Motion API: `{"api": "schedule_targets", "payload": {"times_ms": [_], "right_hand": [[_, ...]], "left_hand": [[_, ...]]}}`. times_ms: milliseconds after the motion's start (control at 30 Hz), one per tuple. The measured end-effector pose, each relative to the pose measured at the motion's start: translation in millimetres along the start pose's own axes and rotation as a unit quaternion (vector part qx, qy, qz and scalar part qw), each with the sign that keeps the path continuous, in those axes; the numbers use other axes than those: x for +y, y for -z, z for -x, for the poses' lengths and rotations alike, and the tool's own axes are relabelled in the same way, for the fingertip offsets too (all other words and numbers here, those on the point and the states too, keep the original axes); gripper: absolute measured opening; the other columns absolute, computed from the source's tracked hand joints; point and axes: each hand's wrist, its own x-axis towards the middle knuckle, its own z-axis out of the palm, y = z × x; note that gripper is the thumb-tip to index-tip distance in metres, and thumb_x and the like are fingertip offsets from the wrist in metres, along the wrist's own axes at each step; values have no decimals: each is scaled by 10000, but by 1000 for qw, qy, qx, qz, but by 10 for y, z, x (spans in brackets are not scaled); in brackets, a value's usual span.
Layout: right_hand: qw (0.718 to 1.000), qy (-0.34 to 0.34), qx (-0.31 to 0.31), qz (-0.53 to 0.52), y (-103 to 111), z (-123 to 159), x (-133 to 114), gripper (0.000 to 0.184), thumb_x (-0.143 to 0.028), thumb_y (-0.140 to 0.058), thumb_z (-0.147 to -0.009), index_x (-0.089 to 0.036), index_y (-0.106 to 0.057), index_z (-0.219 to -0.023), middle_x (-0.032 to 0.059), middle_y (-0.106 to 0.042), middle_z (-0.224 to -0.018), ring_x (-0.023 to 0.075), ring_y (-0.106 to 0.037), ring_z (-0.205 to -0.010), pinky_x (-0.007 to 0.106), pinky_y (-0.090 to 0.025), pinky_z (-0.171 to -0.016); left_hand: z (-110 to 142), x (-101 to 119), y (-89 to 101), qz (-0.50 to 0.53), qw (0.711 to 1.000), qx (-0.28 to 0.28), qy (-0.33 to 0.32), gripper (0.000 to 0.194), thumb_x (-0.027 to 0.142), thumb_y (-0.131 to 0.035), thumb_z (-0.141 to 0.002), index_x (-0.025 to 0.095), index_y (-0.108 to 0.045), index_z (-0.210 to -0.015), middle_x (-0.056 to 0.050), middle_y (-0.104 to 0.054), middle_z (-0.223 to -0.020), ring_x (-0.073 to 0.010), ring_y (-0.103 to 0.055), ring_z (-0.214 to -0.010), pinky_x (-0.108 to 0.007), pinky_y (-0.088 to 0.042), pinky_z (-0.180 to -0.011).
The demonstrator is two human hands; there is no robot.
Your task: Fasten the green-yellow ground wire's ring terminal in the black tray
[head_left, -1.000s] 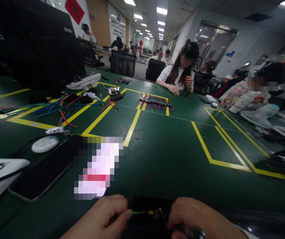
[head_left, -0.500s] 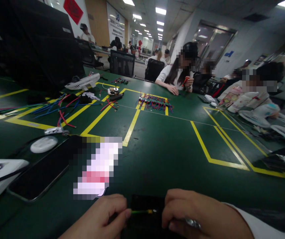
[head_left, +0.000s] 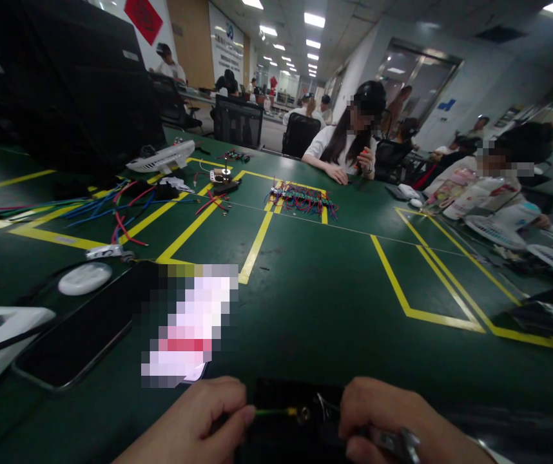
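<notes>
Just right of my left hand (head_left: 194, 425), whose fingers (head_left: 245, 415) pinch a thin green wire (head_left: 271, 412), my right hand (head_left: 392, 422) grips a metal tool (head_left: 392, 441) over the dark green counter (head_left: 315, 290).

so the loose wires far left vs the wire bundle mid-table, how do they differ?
The loose wires lie long and scattered, fanned across the yellow tape lines; the wire bundle is short pieces packed in a tidy row. The loose wires look mostly blue and red; the bundle mixes red, green and blue. Both rest untouched on the green table.
</notes>
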Motion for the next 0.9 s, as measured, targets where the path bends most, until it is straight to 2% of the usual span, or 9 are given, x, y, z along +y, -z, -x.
{"api": "schedule_targets", "payload": {"times_ms": [67, 167, 333, 467, 633, 733, 800, 900], "right_hand": [[1000, 3, -18, -12, -80, 27, 111, 312, -474, -648, -1123, -271, -708, -894, 29, -731, -851, 200, -672, -711, 263, -512, -629], [997, -1, -80, 3, -173, -38, 199, 368, -539, -734, -1039, -267, -661, -803, 23, -682, -778, 196, -635, -657, 259, -466, -561], [999, -46, -21, 11, -242, -37, 215, 273, -492, -687, -1072, -255, -780, -975, 59, -794, -883, 214, -709, -729, 261, -506, -628], [997, -56, -27, 52, -229, -33, 146, 165, -369, -727, -1059, -265, -809, -960, 24, -767, -854, 194, -658, -702, 252, -501, -622], [997, -49, -7, 67, -134, -219, -126, 247, -542, -804, -1077, -298, -836, -1062, 22, -769, -886, 235, -713, -822, 271, -598, -751], [996, -34, 19, 81, -71, -329, -274, 271, -567, -790, -1089, -301, -844, -1087, 31, -783, -910, 246, -735, -864, 282, -617, -789], [995, -30, 31, 87, -54, -319, -277, 261, -557, -788, -1090, -301, -840, -1084, 31, -789, -912, 248, -745, -872, 283, -620, -792], [996, -31, 42, 76, -76, -174, -124, 195, -468, -753, -1104, -294, -814, -1039, 25, -797, -889, 236, -758, -842, 274, -613, -766]], "left_hand": [[-18, -10, 0, -3, 1000, -4, -1, 479, 627, -652, -1105, 253, -543, -826, 30, -608, -797, -133, -703, -579, -127, -474, -401], [-51, -29, -5, -8, 1000, -12, -4, 523, 691, -644, -1080, 261, -528, -806, 38, -578, -755, -147, -699, -561, -140, -468, -375], [-49, -43, -11, -9, 1000, -16, -6, 558, 747, -644, -1062, 259, -535, -816, 37, -581, -768, -145, -698, -572, -138, -468, -375], [-40, -60, -15, -7, 1000, -14, 1, 561, 758, -634, -1060, 260, -542, -820, 47, -571, -713, -137, -665, -553, -136, -472, -388], [-104, -118, -11, -8, 1000, -15, 6, 617, 842, -629, -999, 270, -523, -793, 39, -565, -706, -162, -678, -526, -168, -436, -339], [-117, -129, -11, -9, 1000, -13, 9, 607, 838, -626, -1002, 269, -537, -810, 35, -574, -732, -162, -690, -540, -172, -450, -352], [-107, -114, -13, -9, 1000, -10, 9, 600, 831, -619, -1008, 270, -538, -814, 36, -574, -729, -166, -692, -544, -178, -462, -360], [-79, -71, -15, -6, 1000, -4, 10, 580, 808, -609, -1027, 270, -539, -822, 40, -580, -707, -162, -673, -535, -176, -452, -366]]}}
